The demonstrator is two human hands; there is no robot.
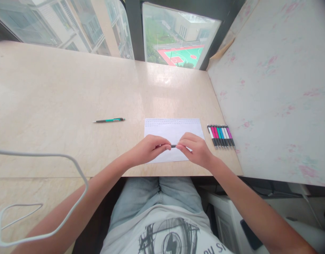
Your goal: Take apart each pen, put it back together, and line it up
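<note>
While above paper (173, 129), dark rod (173, 146) between left fingers (163, 141) and right fingers (184, 143)

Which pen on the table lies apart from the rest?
The green-and-black pen, alone left of the paper; the other pens lie side by side right of it.

Blk rod (173, 146) ends hidden; paper (171, 131) txt illeg.

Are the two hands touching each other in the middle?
Apart. The head view shows a gap between the left hand and the right hand, with a bit of the dark stick showing across it.
</note>
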